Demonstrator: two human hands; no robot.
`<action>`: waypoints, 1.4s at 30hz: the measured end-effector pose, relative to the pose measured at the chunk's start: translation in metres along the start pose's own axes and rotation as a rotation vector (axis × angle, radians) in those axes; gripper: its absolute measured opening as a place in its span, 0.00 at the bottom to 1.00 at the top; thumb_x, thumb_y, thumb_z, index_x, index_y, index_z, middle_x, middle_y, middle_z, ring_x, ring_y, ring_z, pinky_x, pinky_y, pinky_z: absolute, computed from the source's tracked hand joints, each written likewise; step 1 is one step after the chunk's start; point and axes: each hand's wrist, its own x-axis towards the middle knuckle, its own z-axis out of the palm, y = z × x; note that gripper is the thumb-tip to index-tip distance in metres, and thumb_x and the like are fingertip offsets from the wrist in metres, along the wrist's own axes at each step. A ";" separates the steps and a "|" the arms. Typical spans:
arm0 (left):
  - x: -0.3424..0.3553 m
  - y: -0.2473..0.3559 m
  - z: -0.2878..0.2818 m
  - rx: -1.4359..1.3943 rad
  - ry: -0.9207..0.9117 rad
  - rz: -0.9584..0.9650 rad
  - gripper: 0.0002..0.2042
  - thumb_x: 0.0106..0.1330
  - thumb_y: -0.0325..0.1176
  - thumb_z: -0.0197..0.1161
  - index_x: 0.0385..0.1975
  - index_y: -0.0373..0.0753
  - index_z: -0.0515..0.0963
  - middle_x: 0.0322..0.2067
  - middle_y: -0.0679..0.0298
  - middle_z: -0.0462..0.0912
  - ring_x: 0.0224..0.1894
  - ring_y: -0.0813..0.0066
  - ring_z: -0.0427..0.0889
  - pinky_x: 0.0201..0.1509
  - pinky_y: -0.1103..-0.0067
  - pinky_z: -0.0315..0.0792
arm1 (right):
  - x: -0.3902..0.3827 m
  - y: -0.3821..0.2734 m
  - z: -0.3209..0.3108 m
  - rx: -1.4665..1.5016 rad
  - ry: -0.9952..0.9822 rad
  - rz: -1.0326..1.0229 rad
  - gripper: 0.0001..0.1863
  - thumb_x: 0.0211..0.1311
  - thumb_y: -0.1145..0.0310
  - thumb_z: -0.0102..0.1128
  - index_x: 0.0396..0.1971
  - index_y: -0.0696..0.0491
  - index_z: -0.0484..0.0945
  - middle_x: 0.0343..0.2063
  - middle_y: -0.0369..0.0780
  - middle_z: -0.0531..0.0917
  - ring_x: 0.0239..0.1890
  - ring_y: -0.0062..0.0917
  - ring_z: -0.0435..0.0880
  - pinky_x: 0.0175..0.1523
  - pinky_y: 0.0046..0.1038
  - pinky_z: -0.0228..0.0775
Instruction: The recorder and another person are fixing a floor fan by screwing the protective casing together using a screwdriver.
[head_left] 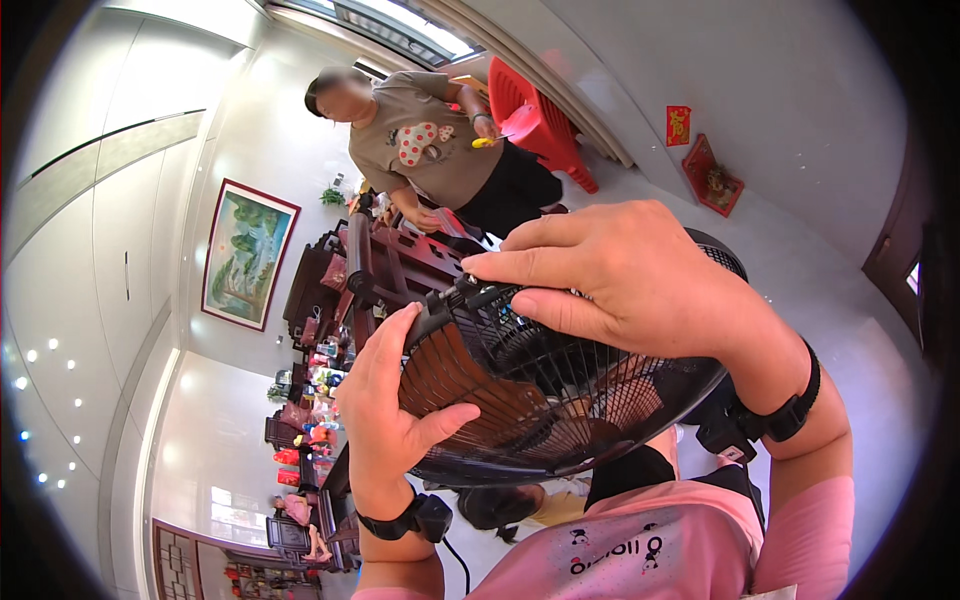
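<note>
A black fan with a round wire guard (560, 430) is held in front of my body, its brown-tinted blades showing through the wires. My left hand (378, 415) grips the guard's left edge, fingers along the rim and thumb out over the wires. On the upper part of the rim, my right hand (640, 275) has its fingertips close to a small black rim fitting (462, 288), with the thumb against the wires. Whether the fingertips pinch that fitting is hard to see. The back of the fan is mostly hidden.
Across from me stands a person (430, 150) holding a yellow-handled tool (484, 143), beside stacked red plastic chairs (540, 120). Dark wooden furniture (395, 260) lies just beyond the fan. Another person's dark-haired head (497, 507) shows below it. A framed painting (248, 255) hangs at left.
</note>
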 end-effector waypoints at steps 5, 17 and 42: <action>-0.003 0.001 0.000 -0.013 -0.020 -0.044 0.49 0.50 0.66 0.75 0.62 0.30 0.72 0.53 0.46 0.82 0.52 0.48 0.85 0.55 0.66 0.79 | 0.000 -0.002 0.003 -0.034 0.008 -0.006 0.17 0.69 0.54 0.59 0.52 0.42 0.86 0.36 0.35 0.86 0.33 0.35 0.86 0.36 0.37 0.77; 0.001 0.000 -0.002 -0.012 -0.061 -0.035 0.49 0.50 0.64 0.76 0.63 0.29 0.70 0.54 0.45 0.82 0.52 0.47 0.85 0.55 0.65 0.79 | 0.003 -0.002 0.015 -0.104 0.110 -0.092 0.17 0.66 0.57 0.62 0.50 0.48 0.83 0.33 0.35 0.84 0.36 0.31 0.86 0.39 0.35 0.78; 0.004 0.010 -0.002 0.091 0.046 0.022 0.42 0.54 0.58 0.74 0.65 0.37 0.72 0.55 0.54 0.82 0.49 0.55 0.85 0.49 0.67 0.80 | 0.047 -0.016 -0.010 0.515 -0.356 0.529 0.13 0.71 0.70 0.63 0.49 0.60 0.86 0.32 0.34 0.88 0.35 0.10 0.78 0.43 0.19 0.73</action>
